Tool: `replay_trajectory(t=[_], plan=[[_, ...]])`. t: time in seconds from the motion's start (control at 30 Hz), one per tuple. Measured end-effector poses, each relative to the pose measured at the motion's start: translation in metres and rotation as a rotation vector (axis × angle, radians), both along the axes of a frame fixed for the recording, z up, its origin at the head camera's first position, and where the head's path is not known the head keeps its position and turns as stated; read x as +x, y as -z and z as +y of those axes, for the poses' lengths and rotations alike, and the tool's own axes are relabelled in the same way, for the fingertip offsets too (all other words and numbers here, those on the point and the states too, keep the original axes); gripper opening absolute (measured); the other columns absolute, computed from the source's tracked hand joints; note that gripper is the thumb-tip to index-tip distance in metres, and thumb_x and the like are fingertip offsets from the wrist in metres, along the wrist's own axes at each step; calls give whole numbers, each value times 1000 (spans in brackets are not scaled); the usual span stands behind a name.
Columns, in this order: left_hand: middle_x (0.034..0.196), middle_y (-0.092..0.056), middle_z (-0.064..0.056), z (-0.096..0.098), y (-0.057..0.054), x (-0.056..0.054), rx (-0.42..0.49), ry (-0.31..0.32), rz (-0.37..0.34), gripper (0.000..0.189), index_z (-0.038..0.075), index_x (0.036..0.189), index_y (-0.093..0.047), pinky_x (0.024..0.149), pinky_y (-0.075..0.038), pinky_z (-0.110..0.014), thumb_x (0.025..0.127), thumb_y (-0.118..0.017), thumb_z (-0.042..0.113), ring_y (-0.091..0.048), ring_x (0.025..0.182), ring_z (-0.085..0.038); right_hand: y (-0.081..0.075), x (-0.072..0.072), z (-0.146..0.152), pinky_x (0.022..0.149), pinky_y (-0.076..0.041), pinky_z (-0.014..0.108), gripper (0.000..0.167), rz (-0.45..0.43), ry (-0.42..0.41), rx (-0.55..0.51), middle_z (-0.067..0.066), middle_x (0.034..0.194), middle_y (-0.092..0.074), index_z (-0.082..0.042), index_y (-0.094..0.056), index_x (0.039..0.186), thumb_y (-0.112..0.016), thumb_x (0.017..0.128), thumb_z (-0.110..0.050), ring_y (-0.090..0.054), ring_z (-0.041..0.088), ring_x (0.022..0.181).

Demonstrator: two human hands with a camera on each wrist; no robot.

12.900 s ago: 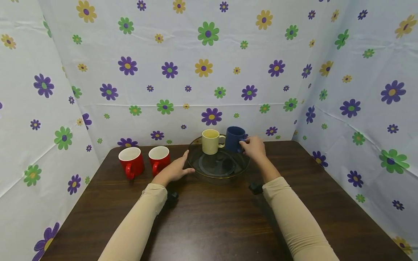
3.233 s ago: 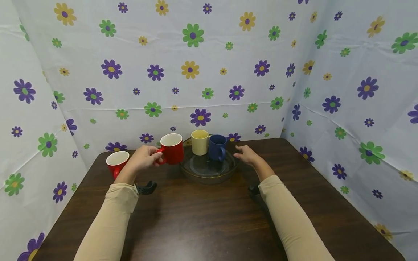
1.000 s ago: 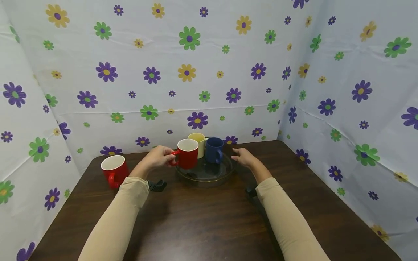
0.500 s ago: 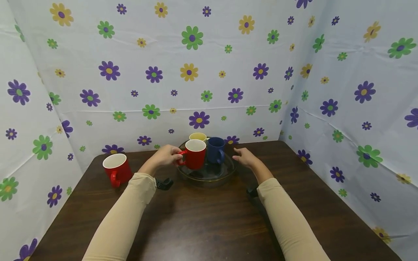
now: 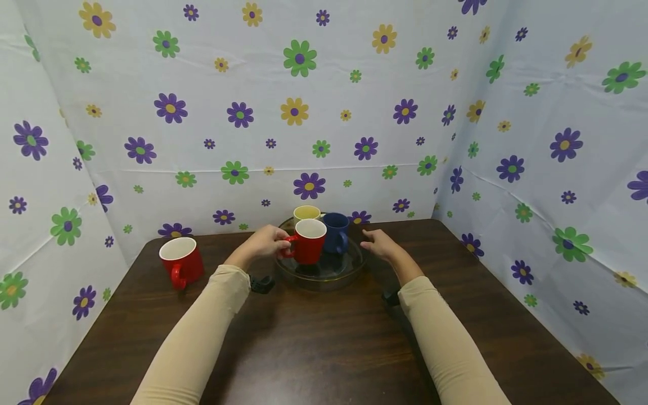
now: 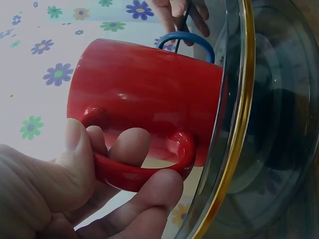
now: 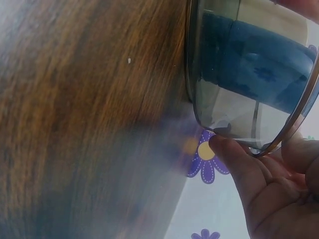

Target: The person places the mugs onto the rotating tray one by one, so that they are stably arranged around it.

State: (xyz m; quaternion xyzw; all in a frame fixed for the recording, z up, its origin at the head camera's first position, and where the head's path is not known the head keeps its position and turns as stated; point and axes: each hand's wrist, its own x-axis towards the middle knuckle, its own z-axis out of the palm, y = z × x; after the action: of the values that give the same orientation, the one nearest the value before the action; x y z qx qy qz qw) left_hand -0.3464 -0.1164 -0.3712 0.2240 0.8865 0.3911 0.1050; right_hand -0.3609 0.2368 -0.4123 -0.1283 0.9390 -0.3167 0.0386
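My left hand (image 5: 265,242) grips a red mug (image 5: 310,247) by its handle, fingers and thumb curled round the loop in the left wrist view. This mug is upright in the head view, its lower end past the gold rim of a clear glass bowl (image 5: 324,279). Behind it in the bowl stand a yellow mug (image 5: 306,212), mostly hidden, and a blue mug (image 5: 336,232), its handle toward the right front. At the bowl's right side is my right hand (image 5: 383,246); in the right wrist view its fingers (image 7: 239,164) touch the outer glass with no mug held.
A second red mug (image 5: 182,263) with a white inside stands on the dark wooden table (image 5: 324,343) at the left, handle toward the front. Flower-patterned white cloth (image 5: 243,140) hangs behind the table and along both sides.
Since the earlier frames, the left hand has carried one red mug from the left, over the rim and down into the bowl's front. Earlier the right hand let go of the blue mug there.
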Motion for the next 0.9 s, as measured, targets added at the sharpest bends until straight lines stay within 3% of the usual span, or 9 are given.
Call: replay_trajectory(t=[0.07,0.13,0.33,0.57,0.7,0.9], plan=[[82,-73,-11,3,0,0,10,5,-10,13,-3,97,-73,80,-62,-45,99,-63,5,-72,84,-38,1,0,0,113,-38,52,52,3,-3,6,33,152,-36,15,-34,148,-54,105,-6,-50,46,132],[83,-73,-12,6,1,0,14,18,-13,13,-4,98,-73,78,-62,-44,99,-63,4,-73,87,-41,1,0,1,117,-31,54,52,5,-3,9,32,154,-34,15,-35,148,-54,104,-6,-33,47,143],[82,-73,-12,13,5,-4,0,27,-19,14,-5,101,-73,74,-63,-39,99,-63,4,-73,84,-39,1,-2,0,117,-31,54,53,-9,-2,6,30,155,-33,13,-34,149,-54,105,-7,-31,45,145],[82,-74,-11,20,10,-9,-31,45,-11,14,-4,101,-74,77,-62,-42,100,-63,5,-73,78,-31,1,-2,1,117,-31,54,53,-6,0,20,31,155,-33,13,-34,149,-55,105,-7,-31,46,145],[81,-74,-11,23,14,-11,-35,52,-12,14,-3,99,-74,74,-62,-38,100,-63,5,-72,73,-25,1,-2,1,118,-30,54,53,-9,-3,19,30,155,-33,13,-34,149,-54,105,-7,-30,45,145],[81,-74,-11,26,19,-14,-18,59,-36,14,-3,99,-75,74,-62,-37,99,-63,5,-73,77,-31,0,-1,0,118,-29,53,53,-22,7,15,29,157,-31,12,-32,151,-52,106,-8,-29,44,147]])
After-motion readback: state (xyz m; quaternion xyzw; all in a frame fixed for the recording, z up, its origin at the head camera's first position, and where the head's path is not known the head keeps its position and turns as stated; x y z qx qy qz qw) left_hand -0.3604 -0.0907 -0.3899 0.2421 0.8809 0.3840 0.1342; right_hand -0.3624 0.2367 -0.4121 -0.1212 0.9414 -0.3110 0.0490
